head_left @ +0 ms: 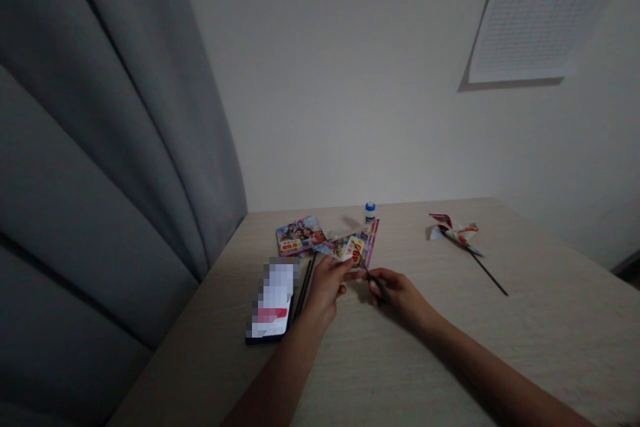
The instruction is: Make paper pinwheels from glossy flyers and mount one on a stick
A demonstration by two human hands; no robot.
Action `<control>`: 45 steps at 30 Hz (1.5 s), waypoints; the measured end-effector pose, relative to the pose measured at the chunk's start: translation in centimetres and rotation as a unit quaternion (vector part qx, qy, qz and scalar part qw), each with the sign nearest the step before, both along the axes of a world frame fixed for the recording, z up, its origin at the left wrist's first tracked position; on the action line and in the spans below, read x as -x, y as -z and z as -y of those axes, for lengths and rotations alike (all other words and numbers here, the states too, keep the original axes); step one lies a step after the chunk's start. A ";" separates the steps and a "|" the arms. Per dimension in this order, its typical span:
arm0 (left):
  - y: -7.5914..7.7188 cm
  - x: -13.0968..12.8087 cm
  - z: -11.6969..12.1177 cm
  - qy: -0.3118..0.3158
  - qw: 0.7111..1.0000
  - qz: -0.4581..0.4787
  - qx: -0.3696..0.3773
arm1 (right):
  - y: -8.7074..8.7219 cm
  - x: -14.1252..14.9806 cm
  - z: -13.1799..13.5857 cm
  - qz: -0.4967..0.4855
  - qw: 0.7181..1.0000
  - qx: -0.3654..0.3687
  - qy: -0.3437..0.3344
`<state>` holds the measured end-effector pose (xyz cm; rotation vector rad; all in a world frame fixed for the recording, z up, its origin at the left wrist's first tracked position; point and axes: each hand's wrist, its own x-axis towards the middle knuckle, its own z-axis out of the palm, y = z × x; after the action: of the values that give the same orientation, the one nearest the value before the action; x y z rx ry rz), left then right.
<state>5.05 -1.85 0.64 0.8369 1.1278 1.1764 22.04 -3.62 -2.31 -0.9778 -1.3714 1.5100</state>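
My left hand (327, 283) pinches the near edge of a colourful printed paper (357, 247) held just above the table. My right hand (397, 290) is closed round dark scissors (375, 282), whose blades point up into the paper's lower edge. A second printed sheet (300, 235) lies flat behind my left hand. Thin black sticks (304, 292) lie on the table left of that hand.
A phone (273, 303) with a lit screen lies at the left on the light wooden table (450, 353). A blue-capped glue bottle (370, 212) stands near the wall. A finished paper pinwheel (457, 231) on a black stick lies to the right. A grey curtain (100, 180) hangs left.
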 end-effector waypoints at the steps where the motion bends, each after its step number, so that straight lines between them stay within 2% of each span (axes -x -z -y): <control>1: 0.0 0.0 0.0 0.001 1.000 0.000 0.000 | 0.0 0.0 0.0 0.004 1.000 0.000 0.001; 12: -0.4 -0.1 0.1 -0.009 1.000 0.001 0.014 | 0.4 0.0 -0.3 -0.016 1.000 0.006 0.004; 21: 0.1 0.0 0.1 0.008 1.000 0.017 0.011 | 0.1 0.1 -0.4 -0.041 0.999 0.025 0.019; 27: 0.0 -0.1 0.1 0.007 1.000 0.020 0.016 | -0.2 0.1 -0.4 -0.024 0.999 0.027 0.029; 33: -0.3 -0.1 0.2 0.001 0.999 0.033 0.031 | 0.2 -0.1 -0.4 -0.028 0.999 0.017 0.021; 45: 0.3 0.1 -0.2 -0.005 0.998 0.051 0.021 | 0.9 -0.2 -0.8 0.002 0.999 0.021 0.028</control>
<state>4.96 -1.62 0.34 0.7321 1.0707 1.1871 22.23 -2.81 -3.25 -1.0381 -1.3099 1.4999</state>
